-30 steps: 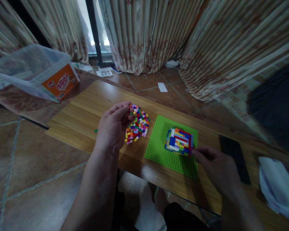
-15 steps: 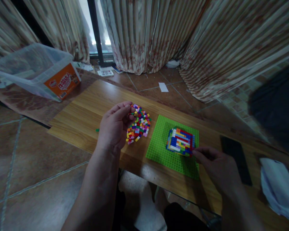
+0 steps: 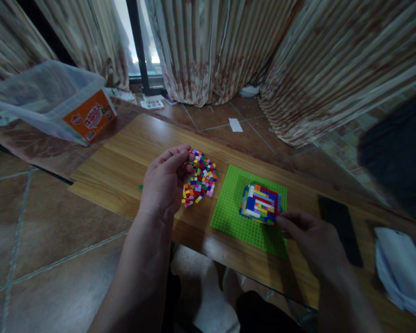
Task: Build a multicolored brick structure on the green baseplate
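Observation:
A multicoloured structure of toy bricks (image 3: 258, 203) stands on a green studded baseplate (image 3: 225, 210). My right hand (image 3: 307, 231) is at its near right corner, thumb and forefinger pinched on what looks like a small red brick against the structure. The exact contact is partly covered by the fingertips. Over the left side of a pile of loose bricks (image 3: 203, 178) I hold my left hand (image 3: 168, 173) with its fingers curled and thumb against forefinger. Whatever is between those fingertips, if anything, is too small to make out.
The wooden table (image 3: 125, 152) also bears a dark flat slab (image 3: 339, 229) and a white bundle (image 3: 398, 268) on the right. A lone green brick (image 3: 140, 187) lies left of my wrist. Back left is a clear plastic bin (image 3: 52, 101) with an orange label; curtains (image 3: 208, 51) hang behind.
Both hands stay almost where they were, with the right fingers still at the structure's corner. The view has shifted very slightly.

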Demonstrator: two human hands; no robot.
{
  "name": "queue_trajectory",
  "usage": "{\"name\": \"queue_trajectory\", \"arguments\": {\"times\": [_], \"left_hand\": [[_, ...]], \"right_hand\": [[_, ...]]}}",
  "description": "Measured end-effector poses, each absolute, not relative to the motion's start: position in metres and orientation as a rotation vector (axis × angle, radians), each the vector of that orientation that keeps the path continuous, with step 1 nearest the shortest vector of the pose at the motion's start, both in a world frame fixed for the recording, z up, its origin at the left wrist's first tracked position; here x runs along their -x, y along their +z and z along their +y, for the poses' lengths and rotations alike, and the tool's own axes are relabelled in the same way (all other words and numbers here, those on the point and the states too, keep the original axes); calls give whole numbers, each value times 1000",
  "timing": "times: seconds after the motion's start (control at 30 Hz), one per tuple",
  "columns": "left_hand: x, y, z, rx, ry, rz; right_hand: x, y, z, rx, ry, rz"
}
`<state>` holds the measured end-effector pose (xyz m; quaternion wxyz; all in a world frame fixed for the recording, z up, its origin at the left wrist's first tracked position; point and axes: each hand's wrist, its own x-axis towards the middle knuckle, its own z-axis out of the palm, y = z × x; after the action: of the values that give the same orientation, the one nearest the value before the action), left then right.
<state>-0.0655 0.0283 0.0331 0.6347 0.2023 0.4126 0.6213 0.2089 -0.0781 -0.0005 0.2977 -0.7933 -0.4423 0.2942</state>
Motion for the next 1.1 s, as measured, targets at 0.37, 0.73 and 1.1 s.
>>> {"name": "queue_trajectory", "arguments": {"times": [0.37, 0.73, 1.1], "left_hand": [[66, 32, 29, -464, 1423, 926], [72, 33, 28, -446, 1428, 933], [80, 31, 28, -416, 1436, 921]], "right_hand": [[-203, 1, -77, 2099, 807, -1086], [-194, 5, -75, 2140, 363, -1197], [-73, -29, -55, 1512, 483, -1931]]}}
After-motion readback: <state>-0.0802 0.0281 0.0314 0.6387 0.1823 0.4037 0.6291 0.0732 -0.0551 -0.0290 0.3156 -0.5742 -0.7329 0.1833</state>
